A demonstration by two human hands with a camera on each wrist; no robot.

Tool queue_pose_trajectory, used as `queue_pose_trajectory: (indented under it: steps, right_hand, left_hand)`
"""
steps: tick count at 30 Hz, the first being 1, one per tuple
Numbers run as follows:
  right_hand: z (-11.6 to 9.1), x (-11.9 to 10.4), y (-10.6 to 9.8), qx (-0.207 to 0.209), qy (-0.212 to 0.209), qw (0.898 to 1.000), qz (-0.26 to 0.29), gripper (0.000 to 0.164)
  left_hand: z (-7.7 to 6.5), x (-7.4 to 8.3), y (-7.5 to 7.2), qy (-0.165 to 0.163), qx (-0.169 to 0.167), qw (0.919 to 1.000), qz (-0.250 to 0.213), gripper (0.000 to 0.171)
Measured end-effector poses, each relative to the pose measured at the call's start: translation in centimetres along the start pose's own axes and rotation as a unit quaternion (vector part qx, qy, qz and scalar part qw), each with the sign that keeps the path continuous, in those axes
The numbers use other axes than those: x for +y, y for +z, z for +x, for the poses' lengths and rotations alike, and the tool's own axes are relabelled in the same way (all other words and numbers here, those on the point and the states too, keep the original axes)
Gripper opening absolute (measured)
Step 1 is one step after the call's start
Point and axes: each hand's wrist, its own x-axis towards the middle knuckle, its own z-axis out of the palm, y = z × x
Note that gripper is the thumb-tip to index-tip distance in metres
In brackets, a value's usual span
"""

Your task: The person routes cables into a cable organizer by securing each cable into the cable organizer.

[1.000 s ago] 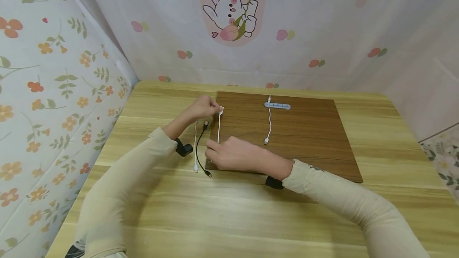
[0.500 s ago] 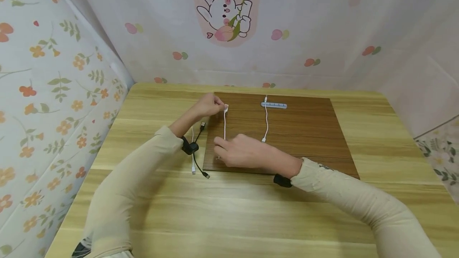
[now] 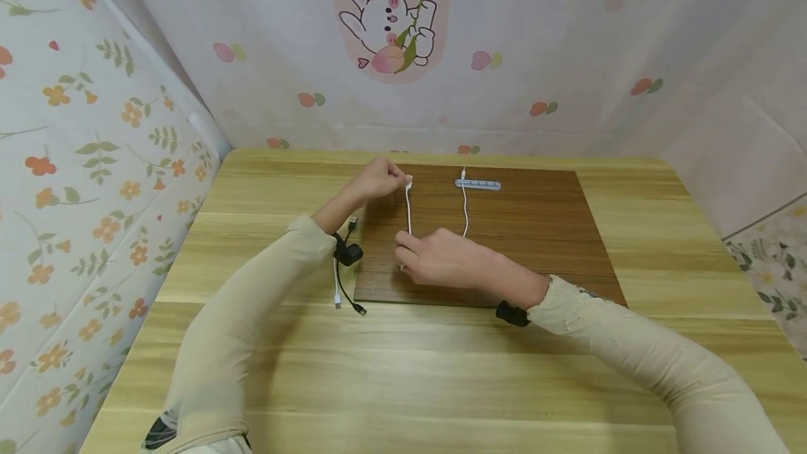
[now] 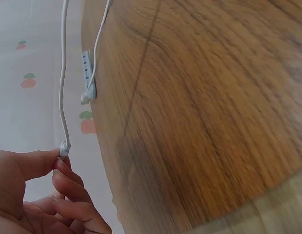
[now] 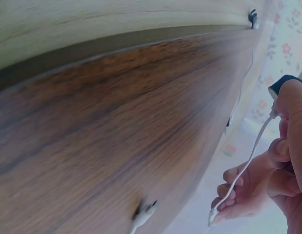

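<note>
A short white USB cable (image 3: 408,213) is stretched between my two hands above the left part of the dark wooden board (image 3: 523,237). With thumb and fingertips my left hand (image 3: 381,179) pinches the connector (image 4: 64,149) at its far end. My right hand (image 3: 441,258) holds the near end, whose plug is mostly hidden by the fingers. Beyond the hands, a light blue cable clip strip (image 3: 484,185) lies at the back of the board. Another white cable (image 3: 465,210) is seated at the strip's left end and runs toward me, its near end hidden behind my right hand.
Left of the board, a black USB cable (image 3: 343,290) and a white cable (image 3: 337,287) lie on the light wooden table (image 3: 391,370), partly covered by the left wrist camera (image 3: 348,252). A patterned cloth (image 3: 542,33) hangs behind the table.
Both hands have moved right across the board, carrying the white USB cable toward the clip strip. The head view has shifted slightly. The grips look the same.
</note>
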Motion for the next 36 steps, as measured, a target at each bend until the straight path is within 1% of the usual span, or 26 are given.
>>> queue_pose_trajectory:
  steps: [3,6,8,12,14,18,21,24,26,32,36]
  right_hand:
    - [-0.4,0.2,0.0,-0.005,0.006,1.000,0.004,0.020]
    - [-1.0,0.3,0.0,-0.014,0.012,1.000,0.013,0.019]
    - [-1.4,0.4,-0.1,-0.017,0.016,1.000,0.014,0.018]
    - [-2.0,0.7,-0.3,-0.022,0.025,0.999,0.021,0.018]
    - [-2.3,0.8,-0.3,-0.025,0.030,0.999,0.027,0.018]
    - [-2.9,1.1,-0.4,-0.034,0.043,0.998,0.042,0.017]
    - [-3.4,1.2,-0.5,-0.040,0.051,0.997,0.040,0.016]
    - [-3.9,1.4,-0.4,-0.040,0.058,0.997,0.040,0.016]
    - [-4.2,1.5,-0.3,-0.037,0.064,0.996,0.048,0.016]
    - [-5.1,1.9,-0.2,-0.039,0.079,0.994,0.059,0.016]
    - [-5.6,2.2,-0.1,-0.045,0.090,0.993,0.059,0.015]
  left_hand:
    - [0.3,0.4,0.0,-0.006,-0.001,1.0000,0.004,0.036]
    - [0.6,0.8,0.2,-0.004,-0.004,0.9999,0.012,0.034]
    - [0.8,1.1,0.4,0.000,-0.008,0.9999,0.013,0.036]
    - [1.3,1.5,1.0,0.012,-0.009,0.9999,-0.008,0.042]
    - [1.7,1.7,1.2,0.017,-0.007,0.9997,-0.017,0.042]
    - [2.2,2.1,1.8,0.025,-0.004,0.9994,-0.026,0.034]
    - [2.7,2.3,2.3,0.033,-0.003,0.9991,-0.025,0.039]
    - [3.2,2.4,2.7,0.042,-0.007,0.9989,-0.021,0.050]
    - [3.5,2.5,2.9,0.043,-0.005,0.9989,-0.020,0.053]
    - [4.1,2.6,3.4,0.032,0.003,0.9992,-0.026,0.051]
    - [4.5,2.8,3.8,0.036,0.007,0.9992,-0.016,0.051]
